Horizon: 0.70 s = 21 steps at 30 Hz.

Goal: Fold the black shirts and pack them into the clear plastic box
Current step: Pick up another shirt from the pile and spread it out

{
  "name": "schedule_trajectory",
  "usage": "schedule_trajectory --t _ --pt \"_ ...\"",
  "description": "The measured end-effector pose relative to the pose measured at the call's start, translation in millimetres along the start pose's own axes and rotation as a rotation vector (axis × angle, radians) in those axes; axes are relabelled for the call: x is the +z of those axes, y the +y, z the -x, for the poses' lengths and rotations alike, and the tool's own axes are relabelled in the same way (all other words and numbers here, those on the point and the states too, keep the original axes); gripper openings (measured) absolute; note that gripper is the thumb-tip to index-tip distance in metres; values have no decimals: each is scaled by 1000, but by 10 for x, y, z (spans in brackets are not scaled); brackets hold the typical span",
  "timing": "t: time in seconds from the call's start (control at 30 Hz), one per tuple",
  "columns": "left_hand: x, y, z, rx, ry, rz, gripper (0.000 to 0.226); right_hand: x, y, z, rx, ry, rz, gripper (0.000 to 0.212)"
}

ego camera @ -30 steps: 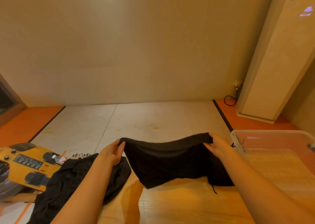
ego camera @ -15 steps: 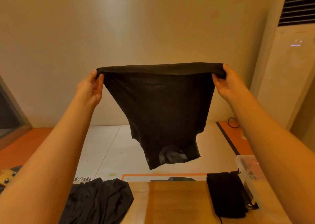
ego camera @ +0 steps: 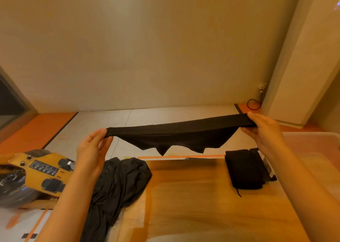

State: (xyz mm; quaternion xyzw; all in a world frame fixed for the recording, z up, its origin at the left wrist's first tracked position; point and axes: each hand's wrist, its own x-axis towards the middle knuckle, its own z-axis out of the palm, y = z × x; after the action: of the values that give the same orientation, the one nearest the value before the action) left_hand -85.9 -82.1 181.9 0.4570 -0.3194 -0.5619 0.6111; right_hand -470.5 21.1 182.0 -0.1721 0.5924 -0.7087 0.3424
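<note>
Both hands are closed on one black shirt (ego camera: 174,134): its left end is pinched between thumb and fingertips of the left hand (ego camera: 92,148), and its right end is gripped by the right hand (ego camera: 261,129), with the fingers laid over the top and the thumb beneath. The garment is held in the air above the far edge of the desk (ego camera: 193,201), drawn out into a narrow band, the right end a little higher than the left.

The step in hand is judged to be the straightening of the shirt before it is laid down and folded. It would be done best if the tension were kept even at both ends, the band levelled, and the hanging edge set down first on the bare wood, so that no pleats are trapped underneath.

The cloth is seen to be thin, matte and limp, and its lower edge sags in uneven points. A crumpled heap (ego camera: 117,184) of the same dark fabric lies in soft folds at the left, part of it over the desk edge. A folded black bundle (ego camera: 242,168), compact and rectangular with a thread trailing from it, is placed just beside the clear plastic box (ego camera: 312,140), which is rigid, translucent and round-rimmed; its contents cannot be made out. The desk is of smooth, glossy wood grain. A yellow device (ego camera: 44,170) of hard casing sits at the far left.
</note>
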Motion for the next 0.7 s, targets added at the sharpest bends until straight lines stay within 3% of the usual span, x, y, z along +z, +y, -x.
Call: schedule_trajectory --t 0.3,0.5,0.6,0.7 --pt "-836 -988 440 -196 105 -192 6 -450 1043 425 214 140 140 9" --pt "-1167 -1253 510 -245 -14 -315 21 -618 1453 678 222 263 244 24" --pt "-1287 -1276 583 -270 -111 -405 27 -687 1500 794 198 202 298 18" --pt "-1405 -1261 644 -220 -215 -518 33 -792 1479 865 240 28 238 22"
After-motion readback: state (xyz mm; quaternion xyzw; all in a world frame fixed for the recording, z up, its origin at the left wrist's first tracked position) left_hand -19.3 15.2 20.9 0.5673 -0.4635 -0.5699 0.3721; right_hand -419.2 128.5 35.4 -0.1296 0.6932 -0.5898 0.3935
